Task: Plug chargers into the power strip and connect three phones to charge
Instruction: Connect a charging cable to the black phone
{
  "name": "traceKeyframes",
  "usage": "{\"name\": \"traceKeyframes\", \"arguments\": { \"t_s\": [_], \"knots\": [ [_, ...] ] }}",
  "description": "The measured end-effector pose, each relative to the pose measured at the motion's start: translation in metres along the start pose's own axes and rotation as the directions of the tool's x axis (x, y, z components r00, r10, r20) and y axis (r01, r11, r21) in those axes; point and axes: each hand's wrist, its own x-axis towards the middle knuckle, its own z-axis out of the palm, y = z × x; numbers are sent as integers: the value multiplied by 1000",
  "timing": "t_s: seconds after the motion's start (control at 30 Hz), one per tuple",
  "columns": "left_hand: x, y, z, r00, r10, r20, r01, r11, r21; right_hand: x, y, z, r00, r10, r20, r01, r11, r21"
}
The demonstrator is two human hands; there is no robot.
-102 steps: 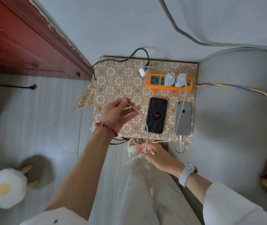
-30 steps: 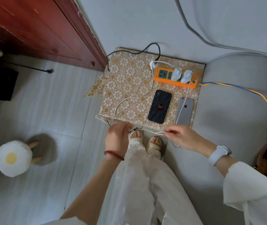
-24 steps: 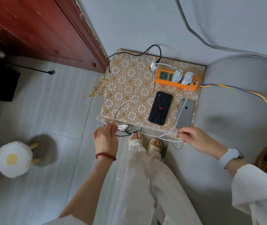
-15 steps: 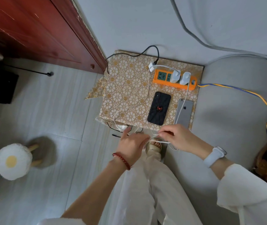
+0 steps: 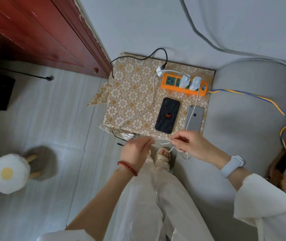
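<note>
An orange power strip (image 5: 173, 86) lies at the back of a gold-patterned table (image 5: 130, 94) with two white chargers (image 5: 190, 82) plugged in. A black phone (image 5: 167, 115) and a silver phone (image 5: 194, 118) lie face down in front of it. A white cable (image 5: 153, 94) runs from the strip's left end across the table to its front edge. My left hand (image 5: 135, 151) and my right hand (image 5: 189, 145) each pinch this white cable just below the table's front edge, a short taut length between them.
A red wooden door (image 5: 34, 32) stands at the left. A grey sofa cushion (image 5: 243, 127) adjoins the table on the right, with blue and yellow wires (image 5: 260, 100) across it. An egg-shaped fluffy stool (image 5: 10, 173) sits on the floor at the left. My sandalled foot (image 5: 163, 154) is below the hands.
My hands have drawn slightly apart, stretching a short length of the white cable between them. Earlier my left hand reached over the table and came back down to its front edge.
</note>
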Motion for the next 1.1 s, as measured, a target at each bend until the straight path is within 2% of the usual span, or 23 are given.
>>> {"name": "traceKeyframes", "arguments": {
  "t_s": [0.07,0.13,0.2,0.23,0.3,0.33,0.4,0.47,0.53,0.57,0.63,0.67,0.7,0.73,0.77,0.8,0.87,0.93,0.97,1.03,1.1],
  "knots": [
    [2,-12,-8,971,-197,-137,191,980,-57,-2,8,-6,1000,22,0,-22,1000,-10],
    [3,-27,-15,862,-451,-233,420,891,-172,-5,18,-13,998,63,2,-63,997,-35],
    [2,-40,-21,765,-576,-288,527,817,-236,-7,26,-18,995,98,5,-97,992,-77],
    [0,-45,-23,767,-569,-295,537,822,-190,-7,28,-19,994,105,-1,-105,990,-96],
    [-3,-48,-22,864,-459,-207,473,881,23,-5,27,-16,996,90,-10,-90,989,-114],
    [-5,-46,-17,918,-377,-120,390,913,118,-3,24,-12,997,75,-5,-75,990,-119],
    [-6,-35,-6,979,-199,41,184,954,237,2,13,0,999,38,19,-35,989,-146],
    [-6,-20,8,986,-28,162,-19,960,279,8,4,9,999,9,49,0,986,-165],
    [0,-9,14,970,63,235,-120,964,235,10,-3,12,998,-10,57,20,984,-176],
    [3,-7,13,970,78,229,-128,970,208,11,-2,10,998,-10,61,20,986,-165],
    [8,-10,9,997,39,71,-49,988,145,8,3,2,998,2,69,9,986,-166],
    [9,-14,5,996,-79,-32,81,994,66,7,7,-4,998,17,64,-5,983,-185],
    [11,-19,-1,963,-254,-89,251,967,-40,5,13,-9,998,47,52,-35,979,-203],
    [12,-27,-7,900,-421,-109,407,904,-133,4,20,-15,996,82,35,-73,973,-219],
    [12,-35,-12,842,-524,-130,499,847,-182,2,27,-20,993,114,13,-108,968,-228],
    [11,-44,-16,819,-552,-156,529,832,-166,0,33,-23,991,132,-12,-131,964,-230],
    [7,-51,-20,871,-474,-126,472,880,-46,-2,38,-25,992,121,-46,-129,966,-225],
    [1,-46,-16,960,-281,9,280,958,60,-1,32,-18,995,91,-37,-97,973,-212],
    [-1,-41,-11,979,-188,76,180,978,106,1,28,-12,997,70,-20,-72,976,-208],
    [-1,-26,3,977,-59,205,23,984,177,6,18,1,999,26,28,-19,977,-211],
    [3,-11,15,950,26,310,-73,987,141,10,10,8,999,-10,45,20,974,-224]
  ]
}}
